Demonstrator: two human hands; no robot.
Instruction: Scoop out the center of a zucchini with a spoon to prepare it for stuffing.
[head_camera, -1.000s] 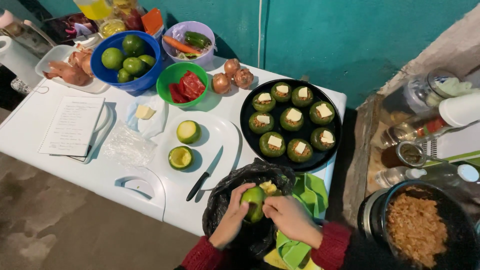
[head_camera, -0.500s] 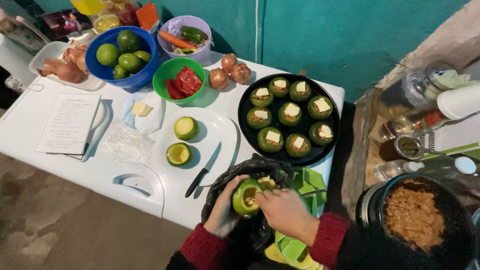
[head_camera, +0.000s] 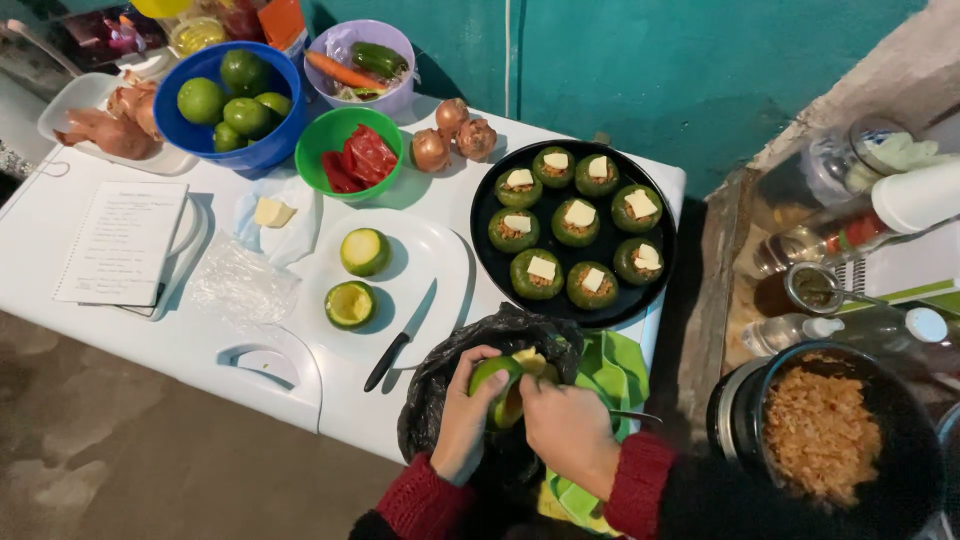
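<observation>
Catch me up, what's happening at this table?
A person holds a green squash in the left hand over a black bag, while the right hand works at its open top. Nine stuffed, cheese-topped ones sit on the black tray. Two halves and a knife lie on the white plate.

Left hand (head_camera: 468, 415): bare, no ring or watch showing, nails short and plain; behind the fingers (head_camera: 487, 372), at the wrist, starts a dark red knitted sleeve (head_camera: 420, 497) with a ribbed cuff. Right hand (head_camera: 565, 432): likewise bare and unadorned, and back from its fingers (head_camera: 527, 388) sits a matching dark red ribbed cuff (head_camera: 640, 475), thick and slightly bunched. Farther back from that cuff the garment turns to a black, soft-looking outer layer (head_camera: 720, 500) over the forearm, its details lost in shadow.
</observation>
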